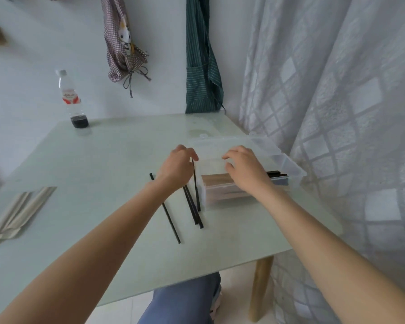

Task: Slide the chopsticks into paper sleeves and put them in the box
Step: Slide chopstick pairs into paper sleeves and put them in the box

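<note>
The left hand [177, 166] is pinching one black chopstick [196, 187] by its top, just left of the clear box [290, 166]. The right hand [242, 168], fingers loosely apart, is hovering over the box holding nothing. Loose chopsticks [193, 209] below the left hand are risking being knocked; the paper sleeves [19, 212] are lying far left.

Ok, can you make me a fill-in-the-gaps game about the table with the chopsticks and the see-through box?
1. The loose chopsticks on the table are coloured ____.
2. The paper sleeves lie near the table's ____ edge.
3. The left hand pinches one ____ at its top end.
4. The right hand reaches over the clear plastic ____.

Missing words: black; left; chopstick; box
</note>
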`<action>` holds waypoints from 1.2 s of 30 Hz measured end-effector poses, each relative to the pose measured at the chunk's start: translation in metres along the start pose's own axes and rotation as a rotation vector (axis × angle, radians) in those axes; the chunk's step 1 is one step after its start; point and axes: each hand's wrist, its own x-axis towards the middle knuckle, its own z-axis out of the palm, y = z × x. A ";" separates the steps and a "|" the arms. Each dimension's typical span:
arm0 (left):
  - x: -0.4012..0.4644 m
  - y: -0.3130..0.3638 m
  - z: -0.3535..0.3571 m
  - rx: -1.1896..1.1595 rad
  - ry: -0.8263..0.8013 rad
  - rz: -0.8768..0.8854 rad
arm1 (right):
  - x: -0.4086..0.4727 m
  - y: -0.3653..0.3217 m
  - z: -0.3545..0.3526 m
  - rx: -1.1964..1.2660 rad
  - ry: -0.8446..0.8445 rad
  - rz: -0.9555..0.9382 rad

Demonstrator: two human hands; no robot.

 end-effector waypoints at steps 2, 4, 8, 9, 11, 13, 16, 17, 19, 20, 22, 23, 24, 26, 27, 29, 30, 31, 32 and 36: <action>-0.012 -0.028 -0.009 0.034 0.009 -0.047 | -0.001 -0.029 0.008 0.042 0.070 -0.050; -0.024 -0.054 -0.008 0.107 -0.115 -0.039 | -0.003 -0.056 0.020 0.069 0.082 -0.096; -0.045 -0.100 0.003 0.212 -0.415 -0.008 | -0.011 -0.096 0.060 0.023 -0.076 -0.143; -0.048 -0.109 0.005 0.232 -0.439 -0.010 | -0.014 -0.102 0.070 -0.017 -0.140 -0.117; -0.053 -0.120 0.005 0.253 -0.455 -0.004 | -0.018 -0.115 0.087 -0.127 -0.278 -0.015; -0.059 -0.127 0.003 0.243 -0.472 0.000 | -0.022 -0.124 0.099 -0.198 -0.368 0.092; -0.066 -0.134 -0.001 0.205 -0.459 0.020 | -0.025 -0.136 0.108 -0.237 -0.416 0.137; -0.068 -0.138 -0.002 0.183 -0.441 0.030 | -0.024 -0.140 0.108 -0.252 -0.438 0.136; -0.072 -0.148 -0.009 0.113 -0.370 0.037 | -0.020 -0.149 0.109 -0.253 -0.482 0.163; -0.075 -0.154 -0.014 0.066 -0.315 0.025 | -0.018 -0.154 0.109 -0.211 -0.497 0.189; -0.082 -0.168 -0.031 -0.009 -0.174 -0.049 | -0.012 -0.163 0.114 -0.003 -0.533 0.260; -0.085 -0.175 -0.040 -0.005 -0.096 -0.095 | -0.010 -0.167 0.116 0.159 -0.562 0.305; -0.088 -0.186 -0.051 0.031 -0.014 -0.147 | -0.009 -0.175 0.118 0.330 -0.586 0.339; -0.096 -0.206 -0.069 0.142 0.130 -0.261 | -0.010 -0.188 0.119 0.609 -0.630 0.367; -0.101 -0.219 -0.078 0.203 0.173 -0.333 | -0.009 -0.196 0.120 0.702 -0.651 0.361; -0.108 -0.239 -0.089 0.336 0.165 -0.478 | -0.006 -0.207 0.123 0.848 -0.665 0.343; -0.111 -0.247 -0.091 0.391 0.122 -0.535 | -0.004 -0.212 0.124 0.912 -0.658 0.343; -0.112 -0.254 -0.092 0.433 0.082 -0.572 | -0.003 -0.216 0.126 0.967 -0.646 0.346; -0.111 -0.261 -0.091 0.456 0.048 -0.589 | -0.002 -0.221 0.127 1.007 -0.634 0.352; -0.106 -0.268 -0.092 0.455 0.013 -0.597 | -0.001 -0.235 0.132 1.125 -0.581 0.353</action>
